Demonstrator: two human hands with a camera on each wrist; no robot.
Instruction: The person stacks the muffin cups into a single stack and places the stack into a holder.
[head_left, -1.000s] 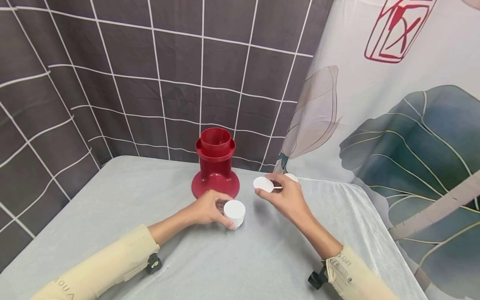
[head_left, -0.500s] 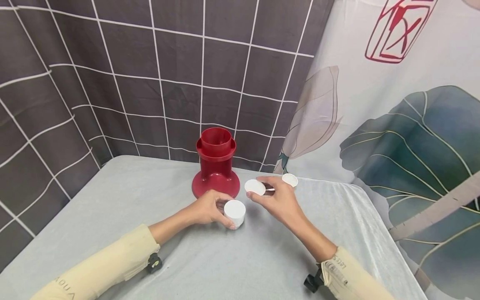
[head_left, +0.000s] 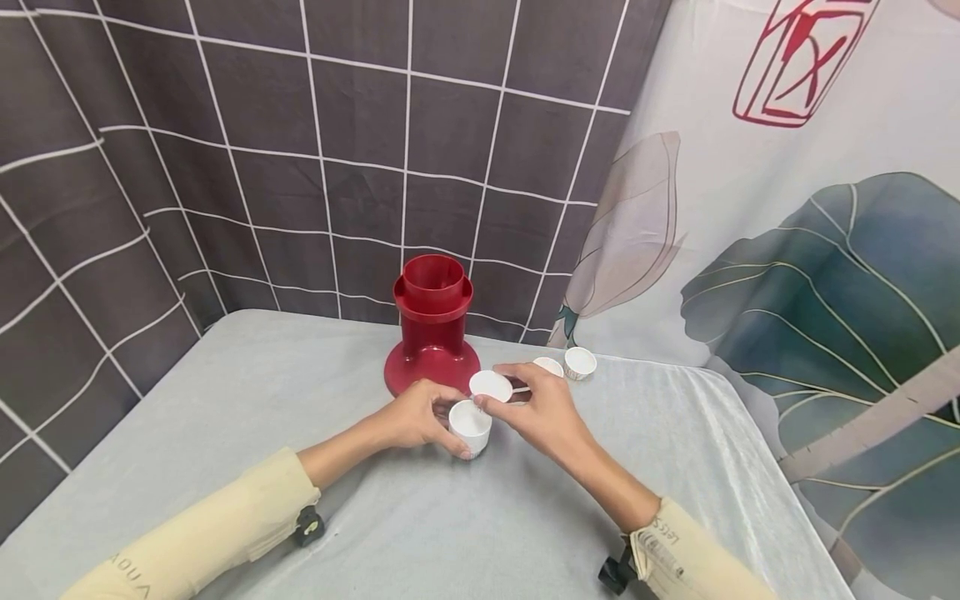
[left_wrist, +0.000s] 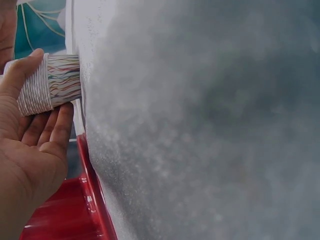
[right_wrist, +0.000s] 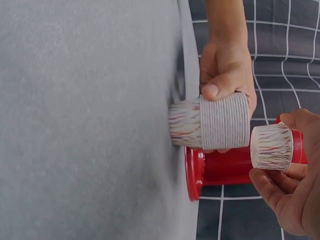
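My left hand [head_left: 420, 419] grips a nested stack of white paper baking cups [head_left: 470, 427], standing on the cloth in front of the red stand. Coloured streaks mark the stack's side [right_wrist: 185, 124] in the right wrist view, and its many rims lie packed together. Between thumb and fingers, my right hand [head_left: 546, 412] pinches a single paper baking cup [head_left: 491, 385], held mouth up. This cup, streaked in the same way [right_wrist: 272, 147], hangs just over the stack's far right rim. In the left wrist view, my left thumb and fingers curl round the stack [left_wrist: 37, 92].
A red plastic stand [head_left: 432, 333] with a hollow double-rimmed top and wide round base rises just behind my left hand. Two more paper cups [head_left: 580, 362] stand at the table's back edge, one partly behind my right hand. Dark gridded and floral curtains hang behind the cloth-covered table [head_left: 360, 525].
My right hand has moved left and nearer with the pinched cup, reaching the stack. A second cup at the back has come into sight. My left hand and the stack have stayed put.
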